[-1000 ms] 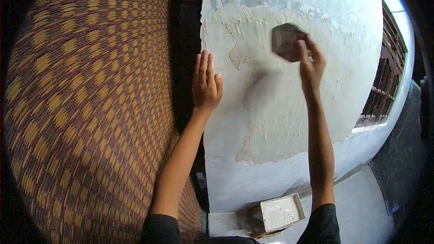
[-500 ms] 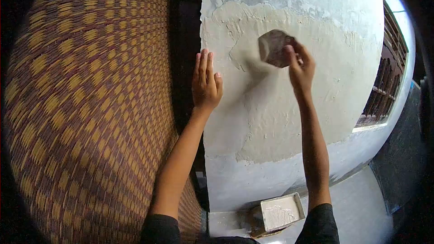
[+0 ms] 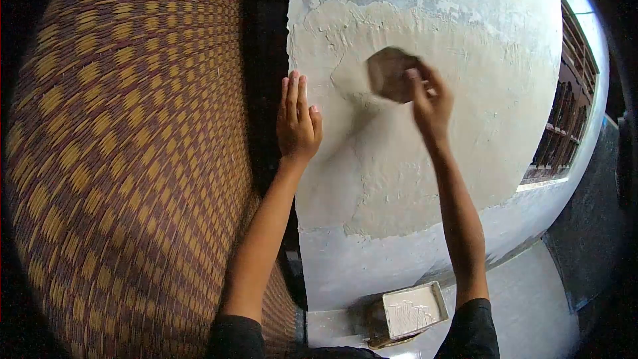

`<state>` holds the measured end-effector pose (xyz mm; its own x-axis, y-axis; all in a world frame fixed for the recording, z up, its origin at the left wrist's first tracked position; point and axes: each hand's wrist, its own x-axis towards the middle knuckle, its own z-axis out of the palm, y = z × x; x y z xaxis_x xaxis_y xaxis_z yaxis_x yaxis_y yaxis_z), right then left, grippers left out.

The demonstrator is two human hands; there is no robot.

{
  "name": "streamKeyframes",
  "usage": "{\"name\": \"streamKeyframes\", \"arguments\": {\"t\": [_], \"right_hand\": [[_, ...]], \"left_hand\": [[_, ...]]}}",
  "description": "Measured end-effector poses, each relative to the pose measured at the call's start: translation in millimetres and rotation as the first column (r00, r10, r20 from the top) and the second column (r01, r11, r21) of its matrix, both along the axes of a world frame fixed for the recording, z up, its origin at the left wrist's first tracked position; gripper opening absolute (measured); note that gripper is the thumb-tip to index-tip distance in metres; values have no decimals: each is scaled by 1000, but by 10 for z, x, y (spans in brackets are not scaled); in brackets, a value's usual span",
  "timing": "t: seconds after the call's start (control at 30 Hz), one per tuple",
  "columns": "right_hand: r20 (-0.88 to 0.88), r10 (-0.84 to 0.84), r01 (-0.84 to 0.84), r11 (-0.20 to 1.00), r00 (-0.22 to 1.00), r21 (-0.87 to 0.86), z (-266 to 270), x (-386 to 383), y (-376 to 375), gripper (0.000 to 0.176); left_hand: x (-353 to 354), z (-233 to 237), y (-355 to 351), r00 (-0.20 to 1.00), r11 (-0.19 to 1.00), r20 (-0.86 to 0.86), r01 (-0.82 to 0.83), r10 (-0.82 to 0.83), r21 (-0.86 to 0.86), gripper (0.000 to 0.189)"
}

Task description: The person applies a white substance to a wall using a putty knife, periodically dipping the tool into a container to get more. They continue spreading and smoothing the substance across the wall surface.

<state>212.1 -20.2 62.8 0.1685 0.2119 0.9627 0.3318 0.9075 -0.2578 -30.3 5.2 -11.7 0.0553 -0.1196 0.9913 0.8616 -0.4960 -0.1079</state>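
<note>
My right hand [image 3: 433,103] pinches a flat, brown, hexagonal putty spreader [image 3: 391,74] by its right edge, thumb on the near face. The spreader is over the upper part of a cream patch of wet putty [image 3: 458,133] on the white wall [image 3: 332,266], and its shadow falls to the lower left. My left hand [image 3: 298,123] lies flat at the wall's left edge, fingers pointing up and thumb a little apart. Nothing is in it. Ridges and small lumps show across the putty.
A rectangular tub [image 3: 413,311] of cream putty stands on the grey floor [image 3: 518,299] below the wall. On the left hangs a woven brown and yellow mat [image 3: 133,159], with a dark gap beside the wall. A barred window [image 3: 565,106] is at the right.
My right hand has moved slightly left with the spreader across the putty. The left hand stays at the wall's edge, while the whole view has shifted a little.
</note>
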Motion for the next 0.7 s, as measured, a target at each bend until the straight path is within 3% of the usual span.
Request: {"name": "streamKeyframes", "arguments": {"t": [0.07, 0.13, 0.2, 0.23, 0.27, 0.33, 0.4, 0.43, 0.5, 0.53, 0.6, 0.7], "right_hand": [[191, -50, 38, 997, 980, 70, -121, -262, -25, 25], [225, -161, 132, 982, 961, 137, -97, -274, 68, 25], [37, -62, 61, 997, 997, 37, 68, -98, 235, 25], [-16, -197, 198, 980, 980, 31, 218, 35, 94, 26], [-115, -165, 162, 986, 979, -37, 309, 180, 52, 28], [-254, -250, 268, 963, 935, 40, 421, 502, 149, 32], [-371, -78, 110, 992, 925, 67, 404, 649, 154, 33], [-369, -78, 110, 992, 926, 67, 363, 642, 150, 33], [-227, 45, -44, 999, 973, 10, 216, 578, 132, 35], [-113, -31, 25, 998, 993, -60, 154, 444, 63, 34], [74, 0, 6, 997, 997, -82, -10, 177, 11, 30], [216, 42, -19, 994, 976, -105, -162, -52, 69, 27]], "left_hand": [[-3, -4, -25, 1000, 999, 11, 0, 0, -41, 52], [-14, -3, -20, 1000, 999, 0, -2, 2, -37, 52], [-19, 6, 0, 1000, 1000, -6, -8, 8, -30, 52], [-23, 4, 11, 1000, 1000, -8, -2, 2, -24, 52], [-25, 3, 16, 1000, 1000, -10, 3, -3, -19, 52], [-11, -6, 13, 1000, 1000, 3, -5, 5, -26, 52], [11, -15, 6, 1000, 999, 16, -11, 11, -35, 52], [18, -15, -2, 1000, 999, 20, -20, 21, -38, 52], [16, -13, -8, 999, 999, 26, -31, 32, -42, 52], [16, -13, -5, 999, 999, 23, -35, 36, -35, 52], [11, -15, 0, 999, 999, 20, -39, 40, -29, 52], [-7, -14, 13, 999, 999, 8, -34, 34, -14, 52]]}}
